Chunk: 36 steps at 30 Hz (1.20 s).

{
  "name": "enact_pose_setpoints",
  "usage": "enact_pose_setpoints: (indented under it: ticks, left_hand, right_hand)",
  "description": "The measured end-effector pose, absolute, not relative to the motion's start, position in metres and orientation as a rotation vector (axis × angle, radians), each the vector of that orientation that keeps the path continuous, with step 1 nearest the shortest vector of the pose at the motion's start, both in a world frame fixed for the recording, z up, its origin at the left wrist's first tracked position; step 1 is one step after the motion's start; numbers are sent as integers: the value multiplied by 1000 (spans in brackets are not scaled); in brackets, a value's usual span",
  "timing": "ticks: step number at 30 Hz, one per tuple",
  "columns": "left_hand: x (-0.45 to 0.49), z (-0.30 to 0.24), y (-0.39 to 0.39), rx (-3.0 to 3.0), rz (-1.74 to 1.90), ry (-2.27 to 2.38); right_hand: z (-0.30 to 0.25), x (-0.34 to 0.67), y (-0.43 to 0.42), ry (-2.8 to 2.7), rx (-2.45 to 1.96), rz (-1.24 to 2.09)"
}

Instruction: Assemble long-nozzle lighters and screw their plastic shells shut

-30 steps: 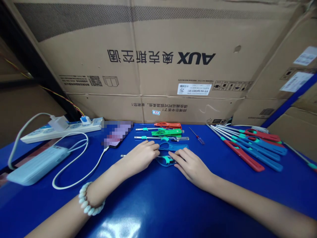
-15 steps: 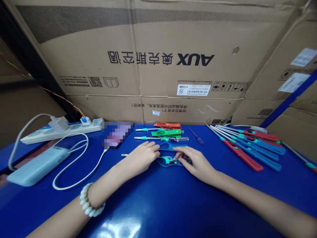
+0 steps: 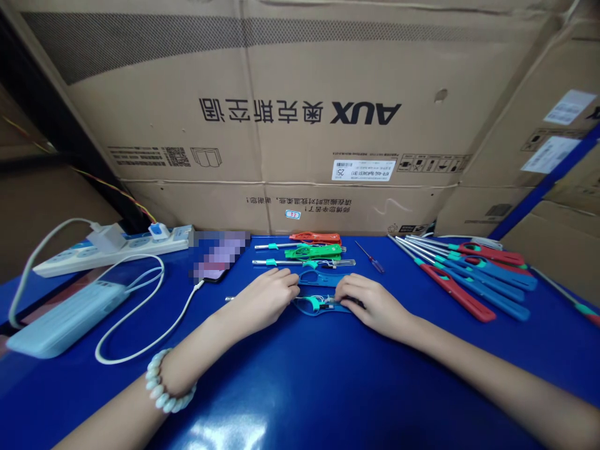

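So the open blue half-shell (image 3: 332, 310) is lying on the desk (image 3: 300, 387) right between the two hands, with a metal tube (image 3: 229, 299) poking out on the far side of the left one, roughly in line with it; a teal trigger (image 3: 315, 304) and some thin wires sit inside; the left hand (image 3: 275, 290) has its fingers bunched at the shell's left end, but I can't tell what's in the pinch; the right hand (image 3: 363, 299) is narrow, thumb and fingertips curled in at the other end, contact too hidden to call.

Handling-wise I'd guess light, stiff, slightly slick plastic; the wires look like the fragile bit, and small parts could probably hop out if it tips; I'd hold the outer rim near each end and stay off the wiring.

Room: a second blue half-shell (image 3: 323, 280) lies just beyond, so the far side is tight; behind that come the green half-shell (image 3: 314, 252), the orange half-shell (image 3: 315, 238) and the cardboard (image 3: 300, 62); screwdriver (image 3: 376, 264) and fanned-out lighters (image 3: 497, 273) limit the right, phone (image 3: 220, 265) the left; roomiest way is back between the forearms.
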State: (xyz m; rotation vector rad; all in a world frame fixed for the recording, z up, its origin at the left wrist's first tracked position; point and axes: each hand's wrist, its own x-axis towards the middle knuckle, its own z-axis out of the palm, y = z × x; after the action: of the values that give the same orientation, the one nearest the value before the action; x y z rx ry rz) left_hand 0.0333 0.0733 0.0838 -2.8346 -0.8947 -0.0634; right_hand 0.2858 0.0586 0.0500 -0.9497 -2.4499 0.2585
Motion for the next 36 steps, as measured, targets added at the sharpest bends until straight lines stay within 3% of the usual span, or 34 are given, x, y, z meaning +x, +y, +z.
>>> enact_pose_setpoints:
  ticks: [8,24,36]
  left_hand:
    - [32,81,76,-2854,-121,-886]
    - [34,84,72,-2827,-81,-930]
    - [34,82,72,-2804,-86,-914]
  right_hand:
    - [51,279,53,-2499,-948,65]
    - [63,291,63,-2422,-942,215]
    - [50,312,88,-2423,-1182,-82]
